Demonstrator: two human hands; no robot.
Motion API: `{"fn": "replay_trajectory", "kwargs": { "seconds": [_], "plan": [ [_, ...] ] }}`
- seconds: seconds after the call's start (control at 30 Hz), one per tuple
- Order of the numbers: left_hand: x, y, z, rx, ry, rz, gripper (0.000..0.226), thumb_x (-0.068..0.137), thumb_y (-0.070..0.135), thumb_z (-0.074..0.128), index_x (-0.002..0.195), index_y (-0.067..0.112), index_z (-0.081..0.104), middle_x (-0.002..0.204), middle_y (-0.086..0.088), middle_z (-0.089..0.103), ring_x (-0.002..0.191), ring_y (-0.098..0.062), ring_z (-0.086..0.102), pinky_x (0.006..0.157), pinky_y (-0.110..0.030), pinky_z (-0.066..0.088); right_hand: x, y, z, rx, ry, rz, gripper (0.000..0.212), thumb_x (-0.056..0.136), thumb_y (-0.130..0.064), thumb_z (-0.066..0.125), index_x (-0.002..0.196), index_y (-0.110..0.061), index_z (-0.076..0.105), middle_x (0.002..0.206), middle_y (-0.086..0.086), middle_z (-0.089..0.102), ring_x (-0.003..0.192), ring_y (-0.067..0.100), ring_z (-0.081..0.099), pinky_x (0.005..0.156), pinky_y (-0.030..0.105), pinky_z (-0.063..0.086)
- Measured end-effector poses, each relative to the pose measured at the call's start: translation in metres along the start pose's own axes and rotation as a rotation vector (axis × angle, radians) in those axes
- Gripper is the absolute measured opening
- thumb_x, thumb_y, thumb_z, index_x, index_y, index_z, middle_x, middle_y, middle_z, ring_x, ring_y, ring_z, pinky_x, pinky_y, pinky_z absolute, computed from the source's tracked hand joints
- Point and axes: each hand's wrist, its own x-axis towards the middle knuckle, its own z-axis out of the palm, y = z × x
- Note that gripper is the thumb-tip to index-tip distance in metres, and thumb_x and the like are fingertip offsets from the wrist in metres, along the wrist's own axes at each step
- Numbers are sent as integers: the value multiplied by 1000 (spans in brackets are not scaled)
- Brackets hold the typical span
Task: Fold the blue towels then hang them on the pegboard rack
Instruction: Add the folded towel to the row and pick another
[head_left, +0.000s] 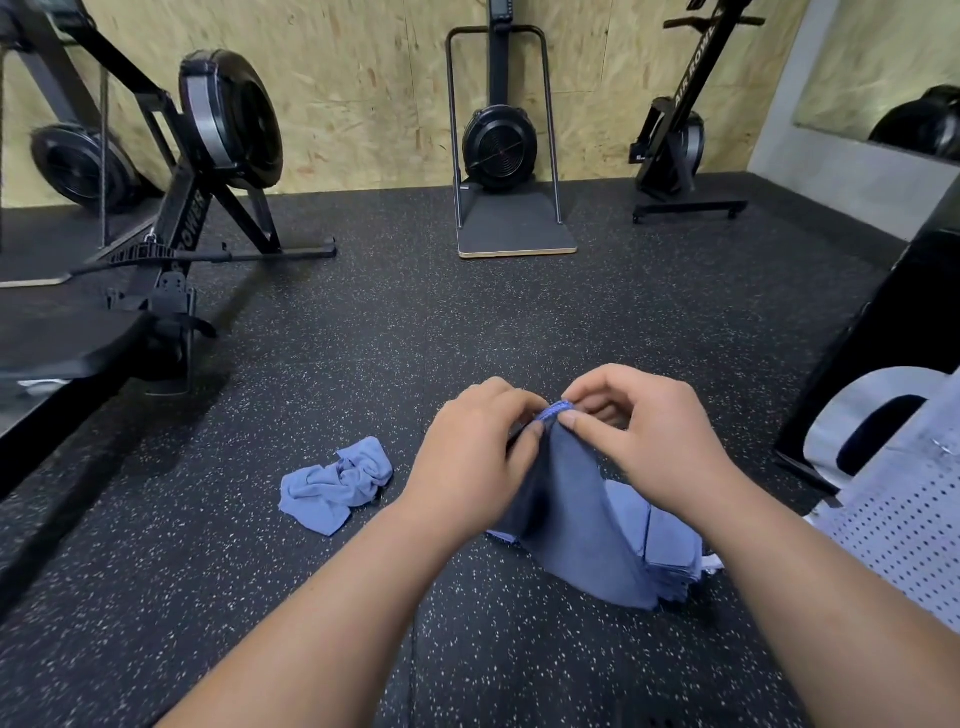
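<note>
Both forearms reach forward over the black speckled rubber floor. The left hand and right hand meet, thumbs and curled fingertips clamped on the bunched top hem of a dark blue cloth towel. It drapes down onto a stack of folded blue towels lying on the floor. Left of the hands lies a crumpled light blue towel. Black rowing machines stand by the far plywood wall.
</note>
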Motion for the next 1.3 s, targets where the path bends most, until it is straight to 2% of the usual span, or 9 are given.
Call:
{"fn": "replay_trajectory", "kwargs": {
  "seconds": [0.2,0.43,0.53,0.73,0.87,1.07,1.13,1.23,1.3],
  "plan": [
    [0,2,-2,5,72,6,14,105,28,54,111,30,66,105,12,60,99,-16,60,89,-45,50,0,-2,3,43,-76,47,26,86,-16,88,103,-29,73,90,-11,79,82,12,75,85,32,61],
    [0,0,-3,-9,55,10,16,103,35,59,116,32,66,104,16,56,102,-13,56,93,-43,49,-2,-6,5,53,-59,43,31,86,-14,88,102,-28,66,85,-9,79,78,15,74,85,41,61],
    [1,0,-4,-12,35,51,16,102,39,60,114,33,68,104,17,56,102,-13,55,93,-43,49,-3,-5,6,10,-64,4,35,85,-15,89,103,-30,63,86,-13,78,78,9,73,87,40,60],
    [0,2,-7,-89,99,64,7,103,26,64,108,29,67,104,14,61,102,-14,59,92,-42,49,-2,1,3,-49,-164,33,38,83,-22,90,107,-35,63,91,-17,78,88,10,74,91,42,59],
    [2,2,-13,-216,232,-18,8,104,19,63,109,24,66,105,14,66,103,-7,62,95,-33,50,-2,16,1,-145,-274,118,32,82,-22,90,100,-34,67,88,-19,77,84,6,72,88,43,59],
    [7,1,-29,-436,420,-205,11,103,14,66,105,23,70,98,14,72,94,-3,68,85,-15,49,-4,25,-2,-240,-277,147,30,82,-24,90,97,-38,68,87,-21,75,79,-1,66,74,31,52],
    [10,-2,-33,-508,475,-284,9,103,14,66,104,22,71,95,14,73,88,2,66,82,-13,47,-3,28,-2,-295,-290,154,31,82,-24,88,97,-41,67,90,-22,74,76,-1,65,73,32,52],
    [12,-10,-39,-570,579,-392,8,104,17,64,106,19,72,96,13,72,85,7,63,80,-9,45,-3,31,-4,-383,-324,181,32,82,-21,84,99,-41,66,94,-19,73,60,-2,56,64,29,47],
    [13,-18,-43,-616,643,-475,10,105,20,63,109,19,72,100,13,73,86,8,63,80,-9,45,-3,35,-6,-438,-354,201,33,81,-17,82,99,-40,67,93,-19,73,61,-5,56,62,27,44]
  ]
}}
